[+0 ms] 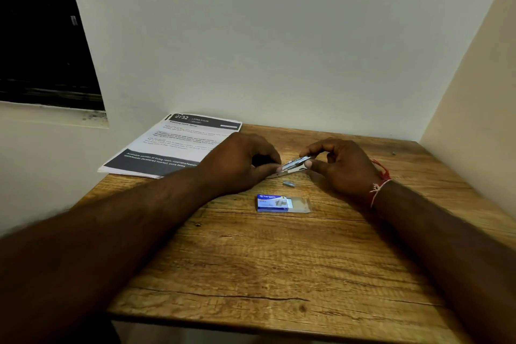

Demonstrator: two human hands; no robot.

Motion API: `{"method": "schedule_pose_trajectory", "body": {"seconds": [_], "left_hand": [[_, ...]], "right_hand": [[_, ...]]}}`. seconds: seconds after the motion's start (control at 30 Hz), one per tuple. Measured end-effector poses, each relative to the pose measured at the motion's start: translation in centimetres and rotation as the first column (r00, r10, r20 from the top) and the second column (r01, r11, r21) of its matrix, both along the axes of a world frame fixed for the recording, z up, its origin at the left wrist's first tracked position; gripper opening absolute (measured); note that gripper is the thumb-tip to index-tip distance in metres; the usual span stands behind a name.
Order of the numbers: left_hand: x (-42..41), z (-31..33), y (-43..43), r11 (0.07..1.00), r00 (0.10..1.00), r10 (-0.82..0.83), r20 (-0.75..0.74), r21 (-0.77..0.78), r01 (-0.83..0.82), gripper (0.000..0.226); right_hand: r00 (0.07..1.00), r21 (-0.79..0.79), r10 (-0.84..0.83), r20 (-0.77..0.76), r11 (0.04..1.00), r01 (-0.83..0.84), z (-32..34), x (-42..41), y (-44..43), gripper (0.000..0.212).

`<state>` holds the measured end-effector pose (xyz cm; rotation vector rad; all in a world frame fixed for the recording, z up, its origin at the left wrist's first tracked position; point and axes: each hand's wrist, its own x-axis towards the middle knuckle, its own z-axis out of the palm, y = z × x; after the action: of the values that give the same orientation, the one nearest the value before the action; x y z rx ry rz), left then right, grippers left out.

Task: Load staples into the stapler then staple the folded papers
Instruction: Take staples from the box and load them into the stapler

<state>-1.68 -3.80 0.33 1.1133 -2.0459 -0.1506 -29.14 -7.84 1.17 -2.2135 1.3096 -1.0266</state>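
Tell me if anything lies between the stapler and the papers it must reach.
Only the left hand. It grips the stapler together with the right hand, and sits between it and the papers at the table's far left. The staple box and loose staples lie nearer, off that path.

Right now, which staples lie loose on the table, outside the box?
The small grey staple strip lies bare on the wooden table, between the hands and the blue staple box; other staples sit in that box's open tray.

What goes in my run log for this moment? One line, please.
stage: loading staples | left hand and right hand: on stapler | staple box: open | papers: unstapled
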Motion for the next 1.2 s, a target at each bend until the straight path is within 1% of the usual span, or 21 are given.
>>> {"method": "schedule_pose_trajectory", "body": {"seconds": [0.1, 0.17, 0.2, 0.3, 0.33, 0.43, 0.5, 0.57, 0.6, 0.7, 0.8, 0.83, 0.9, 1.0, 1.07, 1.2], "left_hand": [[0.4, 0.0, 0.2, 0.996, 1.0, 0.005, 0.01, 0.092, -0.006, 0.024], [0.4, 0.0, 0.4, 0.995, 1.0, 0.002, 0.027, 0.097, -0.004, 0.031], [0.3, 0.0, 0.5, 0.996, 0.999, 0.0, 0.034, 0.089, -0.003, 0.032], [0.2, 0.0, 0.5, 0.997, 0.999, 0.017, 0.045, 0.071, -0.02, 0.036], [0.2, -0.1, 0.5, 0.997, 0.999, 0.022, 0.045, 0.071, -0.025, 0.037], [0.2, -0.1, 0.6, 0.996, 0.999, 0.02, 0.039, 0.081, -0.023, 0.037], [0.2, -0.1, 0.5, 0.996, 0.999, 0.018, 0.034, 0.083, -0.021, 0.037], [0.2, -0.1, 0.5, 0.996, 0.999, 0.019, 0.026, 0.088, -0.022, 0.037], [0.2, -0.1, 0.5, 0.995, 1.0, 0.02, 0.021, 0.093, -0.022, 0.036], [0.3, -0.1, 0.5, 0.994, 1.0, 0.014, 0.007, 0.108, -0.015, 0.036], [0.2, 0.0, 0.5, 0.994, 1.0, 0.014, 0.01, 0.11, -0.015, 0.037], [0.2, 0.0, 0.5, 0.993, 1.0, 0.014, 0.009, 0.113, -0.015, 0.037], [0.2, 0.0, 0.6, 0.993, 1.0, 0.011, 0.009, 0.116, -0.012, 0.037], [0.1, 0.0, 0.6, 0.993, 1.0, 0.011, 0.009, 0.114, -0.012, 0.038], [0.1, 0.0, 0.6, 0.993, 1.0, 0.011, 0.008, 0.118, -0.011, 0.038], [0.1, -0.1, 0.6, 0.994, 1.0, 0.009, 0.017, 0.112, -0.011, 0.039]], "right_hand": [[0.999, 0.044, -0.005, -0.037, 0.999, 0.007, -0.1, -0.1, 0.3, 0.011], [1.0, 0.093, 0.007, -0.031, 0.996, -0.005, 0.1, -0.2, 0.3, 0.011], [1.0, 0.115, 0.012, -0.026, 0.993, -0.009, 0.4, -0.3, 0.4, 0.015], [0.995, 0.131, -0.024, -0.093, 0.991, 0.036, 1.4, -1.2, -0.2, 0.036], [0.997, 0.161, -0.031, -0.074, 0.986, 0.043, 1.6, -1.7, -0.5, 0.04], [0.997, 0.296, -0.032, 0.076, 0.955, 0.008, 2.1, -3.2, -1.3, 0.046], [0.991, 0.319, -0.004, 0.132, 0.947, -0.039, 2.2, -3.7, -1.5, 0.049], [0.982, 0.331, 0.036, 0.186, 0.939, -0.097, 2.4, -3.7, -1.4, 0.046], [0.981, 0.331, 0.052, 0.189, 0.937, -0.113, 2.4, -3.6, -1.3, 0.045], [0.983, 0.314, 0.083, 0.165, 0.94, -0.132, 1.9, -3.3, -1.3, 0.038], [0.988, 0.276, 0.083, 0.132, 0.954, -0.117, 1.5, -3.1, -1.3, 0.029], [0.986, 0.271, 0.087, 0.14, 0.955, -0.122, 1.5, -3.0, -1.2, 0.025], [0.972, 0.276, 0.091, 0.215, 0.949, -0.15, 1.5, -2.7, -1.1, 0.019], [0.955, 0.253, 0.075, 0.288, 0.955, -0.152, 1.7, -2.4, -1.0, 0.017], [0.958, 0.198, 0.075, 0.276, 0.971, -0.133, 1.9, -2.3, -0.8, 0.016], [0.975, 0.03, 0.085, 0.205, 0.995, -0.093, 2.3, -1.7, 0.0, 0.016]]}}
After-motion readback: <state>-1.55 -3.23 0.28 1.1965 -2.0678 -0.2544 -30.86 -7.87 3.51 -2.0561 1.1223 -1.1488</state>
